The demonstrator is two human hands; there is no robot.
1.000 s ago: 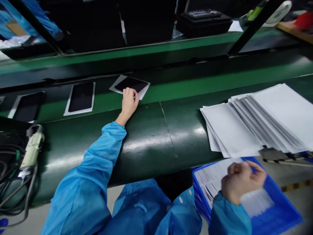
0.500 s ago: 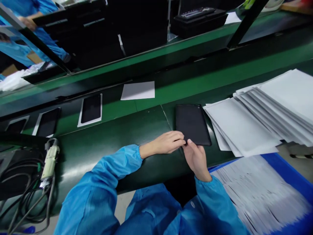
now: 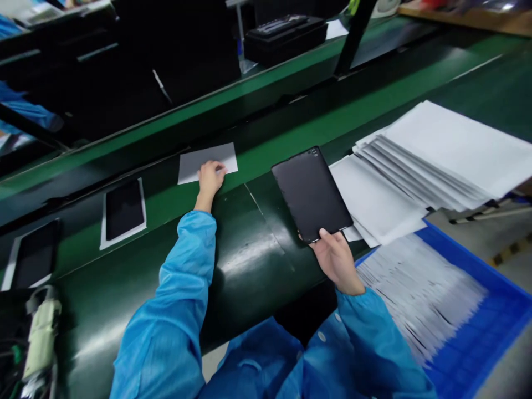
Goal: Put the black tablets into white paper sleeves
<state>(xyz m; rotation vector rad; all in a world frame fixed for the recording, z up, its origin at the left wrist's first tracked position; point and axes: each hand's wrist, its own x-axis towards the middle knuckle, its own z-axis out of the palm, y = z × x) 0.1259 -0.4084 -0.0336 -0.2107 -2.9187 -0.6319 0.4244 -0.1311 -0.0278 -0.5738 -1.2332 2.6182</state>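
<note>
In my right hand (image 3: 334, 257) is a black tablet (image 3: 312, 194), gripped by its near edge with the thumb on top. The tablet is tilted, its dark back with a camera corner facing up, above the dark green work surface. My left hand (image 3: 211, 176) is stretched forward over a white sheet (image 3: 199, 159) on the green belt. Its fingers are bent together at the sheet's right part, and the hand covers some of the sheet.
White sheets or sleeves (image 3: 415, 172) lie fanned at right. Below them, a blue bin (image 3: 494, 327) holds many thin white pieces. Two tablets (image 3: 124, 209) rest on white sheets at left. A corded electric screwdriver (image 3: 41, 338) is at near left, with black equipment (image 3: 286, 39) behind.
My left hand has left the tablet and reached forward-left to the white sheet. My right hand has lifted and tilted the tablet off the surface. The view has shifted to the right.
</note>
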